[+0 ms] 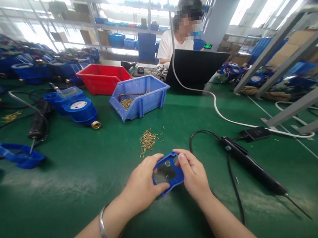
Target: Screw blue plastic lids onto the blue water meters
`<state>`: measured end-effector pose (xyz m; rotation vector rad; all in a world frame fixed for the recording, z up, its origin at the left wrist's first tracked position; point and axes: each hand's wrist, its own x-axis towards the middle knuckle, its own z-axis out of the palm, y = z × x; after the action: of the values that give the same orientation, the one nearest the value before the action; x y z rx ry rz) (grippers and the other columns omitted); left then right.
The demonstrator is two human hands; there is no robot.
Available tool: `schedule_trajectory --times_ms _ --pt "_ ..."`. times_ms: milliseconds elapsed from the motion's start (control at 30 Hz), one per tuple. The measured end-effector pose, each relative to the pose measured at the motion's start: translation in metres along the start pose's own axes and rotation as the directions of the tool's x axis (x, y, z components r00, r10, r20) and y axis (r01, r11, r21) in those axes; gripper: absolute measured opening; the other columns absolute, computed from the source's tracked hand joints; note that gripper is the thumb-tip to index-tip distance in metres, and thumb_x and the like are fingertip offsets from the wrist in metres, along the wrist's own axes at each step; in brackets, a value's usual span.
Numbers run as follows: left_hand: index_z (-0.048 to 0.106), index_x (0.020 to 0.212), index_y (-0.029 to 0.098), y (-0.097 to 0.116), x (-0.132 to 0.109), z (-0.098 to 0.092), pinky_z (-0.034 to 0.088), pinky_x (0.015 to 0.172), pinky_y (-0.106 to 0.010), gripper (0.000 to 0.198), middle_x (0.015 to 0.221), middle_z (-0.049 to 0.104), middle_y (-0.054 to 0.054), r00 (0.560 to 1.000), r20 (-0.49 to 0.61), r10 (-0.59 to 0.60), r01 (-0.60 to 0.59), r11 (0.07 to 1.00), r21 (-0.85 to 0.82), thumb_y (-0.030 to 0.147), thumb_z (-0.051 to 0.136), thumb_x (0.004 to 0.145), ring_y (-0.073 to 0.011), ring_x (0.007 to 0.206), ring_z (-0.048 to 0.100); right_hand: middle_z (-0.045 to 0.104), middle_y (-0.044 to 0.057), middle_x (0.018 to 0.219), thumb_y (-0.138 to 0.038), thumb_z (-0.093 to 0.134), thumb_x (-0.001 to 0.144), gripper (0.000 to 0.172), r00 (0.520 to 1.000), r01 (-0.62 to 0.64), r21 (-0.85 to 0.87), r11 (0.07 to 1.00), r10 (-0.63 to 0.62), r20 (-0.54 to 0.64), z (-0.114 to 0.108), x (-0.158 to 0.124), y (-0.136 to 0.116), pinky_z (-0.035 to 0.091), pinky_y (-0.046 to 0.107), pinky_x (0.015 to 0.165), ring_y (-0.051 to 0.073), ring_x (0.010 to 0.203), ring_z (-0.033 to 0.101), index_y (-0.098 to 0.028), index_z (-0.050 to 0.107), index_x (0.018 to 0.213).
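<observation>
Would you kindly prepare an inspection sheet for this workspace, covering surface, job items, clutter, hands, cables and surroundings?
Surface: green tabletop, pale streaks; scuffs or glare, cannot tell.
Job's things: blue frame held up; black screwdriver lying at right.
Clutter: small brass pieces heaped beyond the blue frame, a few strayed; more in the blue bin, next to a red bin.
Hands: left hand and right hand grip the blue frame.
Cables: white cable crosses the tabletop; black cable curves between black screwdriver and right hand.
Surroundings: person partly behind a black panel; shelves further back.
</observation>
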<state>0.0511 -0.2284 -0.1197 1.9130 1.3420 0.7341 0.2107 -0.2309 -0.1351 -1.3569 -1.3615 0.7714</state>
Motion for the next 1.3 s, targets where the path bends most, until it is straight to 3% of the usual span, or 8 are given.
schedule_trajectory --times_ms 167,333,533,633,767,867,1000,1300 --pt "0.059 0.091 0.025 -0.004 0.000 0.003 0.041 0.057 -0.027 0.035 0.073 0.061 0.002 0.982 0.108 -0.154 0.142 0.984 0.108 0.030 0.074 0.060 -0.0181 0.065 0.055 0.060 0.004 0.070 -0.040 0.041 0.087 0.034 0.997 0.070 -0.101 0.992 -0.067 0.030 0.003 -0.007 -0.004 0.045 0.026 0.061 0.016 0.064 0.056 -0.017 0.064 0.097" --pt "0.061 0.086 0.024 -0.010 0.003 0.002 0.042 0.065 -0.027 0.013 0.077 0.065 0.001 0.989 0.122 -0.089 0.084 0.996 0.044 0.030 0.059 0.075 -0.0176 0.071 0.059 0.058 0.003 0.066 -0.040 0.039 0.087 0.035 0.997 0.058 -0.127 0.990 -0.052 0.049 0.005 -0.006 -0.004 0.046 0.027 0.061 0.015 0.060 0.055 -0.017 0.064 0.097" --pt "0.062 0.100 0.024 -0.014 0.003 0.001 0.043 0.076 -0.029 0.028 0.092 0.067 -0.003 0.997 0.070 -0.038 0.035 0.998 0.056 0.033 0.040 0.086 -0.0193 0.084 0.060 0.060 0.003 0.068 -0.039 0.042 0.086 0.034 0.998 0.027 -0.117 0.993 -0.019 0.067 0.007 -0.008 -0.003 0.046 0.026 0.058 0.015 0.061 0.056 -0.017 0.064 0.097" --pt "0.058 0.110 0.021 -0.018 0.005 -0.007 0.045 0.074 -0.029 0.035 0.095 0.065 -0.004 0.998 -0.060 -0.029 0.032 0.999 0.040 0.037 0.047 0.081 -0.0178 0.081 0.059 0.060 0.003 0.067 -0.041 0.043 0.085 0.034 0.999 -0.035 -0.076 0.997 0.036 0.015 0.004 -0.008 -0.004 0.044 0.024 0.052 0.014 0.058 0.055 -0.016 0.064 0.096" --pt "0.056 0.055 0.017 -0.026 0.012 -0.026 0.042 0.059 -0.030 0.037 0.052 0.050 -0.001 0.918 -0.386 -0.094 0.124 0.991 0.054 0.044 0.045 0.079 -0.0152 0.053 0.047 0.057 0.002 0.064 -0.045 0.044 0.083 0.037 0.992 -0.106 -0.009 0.994 0.105 -0.069 -0.001 -0.006 -0.003 0.040 0.021 0.045 0.012 0.051 0.049 -0.015 0.063 0.094" --pt "0.061 0.079 0.015 -0.030 0.016 -0.031 0.045 0.065 -0.030 0.023 0.060 0.054 -0.001 0.886 -0.441 -0.145 0.155 0.988 -0.014 0.028 0.042 0.079 -0.0150 0.060 0.053 0.057 0.002 0.064 -0.046 0.045 0.083 0.038 0.991 -0.105 0.031 0.994 0.108 -0.082 -0.003 -0.006 -0.003 0.039 0.021 0.044 0.012 0.051 0.049 -0.015 0.064 0.094" --pt "0.046 0.119 0.015 -0.023 0.014 -0.018 0.048 0.078 -0.029 0.052 0.104 0.056 -0.009 0.894 -0.397 -0.209 0.074 0.941 -0.331 0.018 0.049 0.067 -0.0175 0.093 0.056 0.057 0.002 0.064 -0.044 0.044 0.084 0.037 0.993 -0.073 0.010 0.997 0.074 -0.088 -0.002 -0.008 -0.004 0.039 0.021 0.044 0.011 0.049 0.048 -0.015 0.063 0.095" --pt "0.065 0.080 0.020 -0.007 -0.001 0.003 0.046 0.071 -0.030 0.017 0.079 0.063 -0.003 0.962 -0.261 -0.080 0.021 0.975 -0.222 0.033 0.055 0.074 -0.0173 0.075 0.058 0.059 0.003 0.069 -0.037 0.041 0.088 0.032 0.987 0.081 -0.116 0.990 -0.097 -0.132 0.004 -0.015 -0.004 0.046 0.024 0.054 0.013 0.058 0.054 -0.017 0.062 0.098"
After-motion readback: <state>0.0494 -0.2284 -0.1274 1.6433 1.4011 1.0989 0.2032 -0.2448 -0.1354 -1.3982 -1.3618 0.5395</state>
